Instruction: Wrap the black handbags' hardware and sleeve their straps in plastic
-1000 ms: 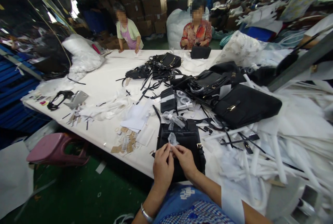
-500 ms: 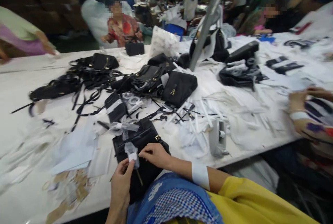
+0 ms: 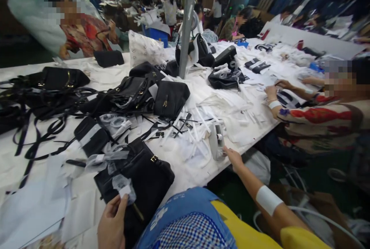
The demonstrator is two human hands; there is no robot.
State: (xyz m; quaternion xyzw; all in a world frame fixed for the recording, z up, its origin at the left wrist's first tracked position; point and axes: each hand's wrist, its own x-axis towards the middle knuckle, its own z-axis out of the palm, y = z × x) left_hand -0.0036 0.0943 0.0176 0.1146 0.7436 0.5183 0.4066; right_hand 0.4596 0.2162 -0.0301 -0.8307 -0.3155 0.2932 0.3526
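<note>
A black bag [image 3: 153, 179] with a gold buckle lies on the table in front of me. Over its strap end, my left hand [image 3: 112, 216] pinches a crumpled clear plastic wrap [image 3: 124, 185] with a white patch on it. My right hand [image 3: 233, 159] is stretched out to the right, its fingertips drawn together at the front end of a grey tape dispenser [image 3: 214, 141]. Whatever may be between those fingertips is too small to make out. Another clear plastic strip [image 3: 108, 158] rests across the bag's upper part.
More black bags [image 3: 170, 98] are heaped beyond, with loose straps [image 3: 47, 133] to the left. White paper sheets [image 3: 37, 210] lie at the left. A metal post [image 3: 186, 29] rises from the table. Co-workers sit across and to the right, one in a patterned sleeve [image 3: 312, 114].
My right hand has left the plastic wrap and moved right to the tape dispenser. My left hand still holds the wrap. The view has turned right.
</note>
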